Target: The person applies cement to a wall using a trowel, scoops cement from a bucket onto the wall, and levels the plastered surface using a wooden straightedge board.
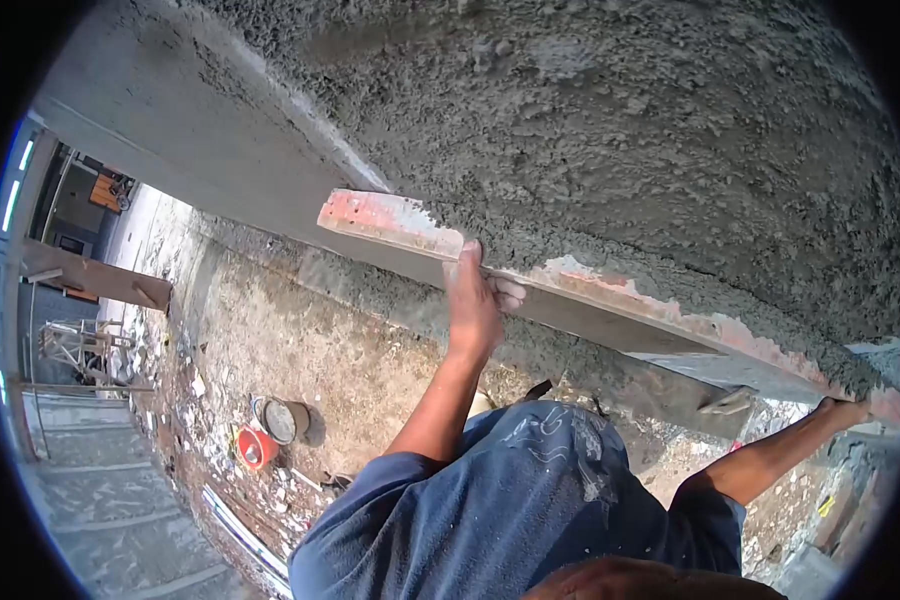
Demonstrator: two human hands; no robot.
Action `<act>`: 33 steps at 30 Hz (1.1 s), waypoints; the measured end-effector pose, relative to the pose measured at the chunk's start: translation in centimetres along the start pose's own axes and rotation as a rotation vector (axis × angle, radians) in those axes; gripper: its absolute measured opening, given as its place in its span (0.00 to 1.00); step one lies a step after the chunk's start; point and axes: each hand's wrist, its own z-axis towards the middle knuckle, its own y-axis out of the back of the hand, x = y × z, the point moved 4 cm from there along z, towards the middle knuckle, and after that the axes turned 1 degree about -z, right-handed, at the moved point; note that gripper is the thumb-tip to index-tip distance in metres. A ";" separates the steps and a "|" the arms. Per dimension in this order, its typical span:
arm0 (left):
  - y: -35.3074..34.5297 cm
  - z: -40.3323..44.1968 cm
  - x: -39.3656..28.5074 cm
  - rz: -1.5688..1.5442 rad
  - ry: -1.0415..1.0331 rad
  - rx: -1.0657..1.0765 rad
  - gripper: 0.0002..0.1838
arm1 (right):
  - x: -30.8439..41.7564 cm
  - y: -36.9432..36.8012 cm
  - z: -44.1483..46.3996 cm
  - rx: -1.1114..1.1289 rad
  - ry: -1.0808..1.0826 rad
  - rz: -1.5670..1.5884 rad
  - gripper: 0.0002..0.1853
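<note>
A long straightedge board (375, 222) with worn red and white paint lies across the rough wet mortar (590, 120) on the wall. Fresh mortar has piled up along its upper edge. My left hand (478, 305) grips the board left of its middle, thumb on the face and fingers curled beneath. Close to the board's right end, my right hand (842, 412) is wrapped around it, its fingers partly hidden. Smoother grey plaster (200, 130) covers the wall surface beyond the board's left end.
Below, the dirt ground (370, 350) is strewn with rubble. An orange bucket (256, 449) and a grey bucket (282, 421) stand there together. Long pale strips (240, 535) lie nearby. A brown beam (110, 280) and scaffold-like frame (75, 345) are farther left.
</note>
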 end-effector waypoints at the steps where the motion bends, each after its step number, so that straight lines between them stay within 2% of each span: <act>1: 0.1 0.4 -0.1 0.002 -0.010 0.018 0.25 | -0.4 0.3 -0.4 0.028 -0.017 0.029 0.24; 5: 5.2 4.8 -1.2 0.040 -0.060 0.008 0.23 | -5.6 1.5 -5.3 0.062 -0.026 -0.032 0.25; 7: 10.8 9.8 -3.4 0.034 -0.075 -0.045 0.23 | -6.6 -1.8 -14.1 0.070 0.001 -0.080 0.26; 9: 17.0 14.4 -3.8 0.051 -0.057 -0.075 0.22 | -4.5 -6.1 -25.6 0.027 -0.035 -0.085 0.30; 10: 18.3 15.6 -4.9 0.069 -0.123 -0.102 0.25 | -4.1 -7.4 -29.2 -0.024 -0.066 -0.087 0.31; 13: 20.1 17.2 -5.8 0.037 -0.102 -0.113 0.21 | -6.6 -7.3 -31.2 0.006 -0.007 -0.121 0.33; 15: 19.5 16.8 -6.1 -0.032 -0.085 -0.103 0.20 | -6.6 -7.3 -30.9 -0.067 -0.048 -0.015 0.33; 18: 16.0 13.5 -7.2 -0.032 -0.135 -0.070 0.21 | -4.6 -7.3 -26.9 -0.139 -0.083 -0.003 0.32; 19: 14.9 11.8 -7.1 0.032 -0.099 -0.177 0.20 | -3.8 -6.8 -24.8 -0.150 -0.082 -0.034 0.31; 24: 5.4 4.5 -6.3 0.033 -0.194 -0.140 0.17 | 0.0 -3.9 -13.3 -0.182 0.066 -0.166 0.25; 27: 0.3 0.9 -6.5 0.075 -0.255 -0.048 0.17 | -1.2 -0.7 -6.2 -0.208 0.119 -0.055 0.22; 29: -2.4 -1.1 -6.4 0.065 -0.229 -0.014 0.17 | 0.5 -0.7 -4.7 -0.260 0.107 -0.023 0.20; 33: -6.9 -4.8 -5.1 0.248 -0.220 0.130 0.24 | -4.5 5.7 9.4 -0.141 0.043 0.116 0.21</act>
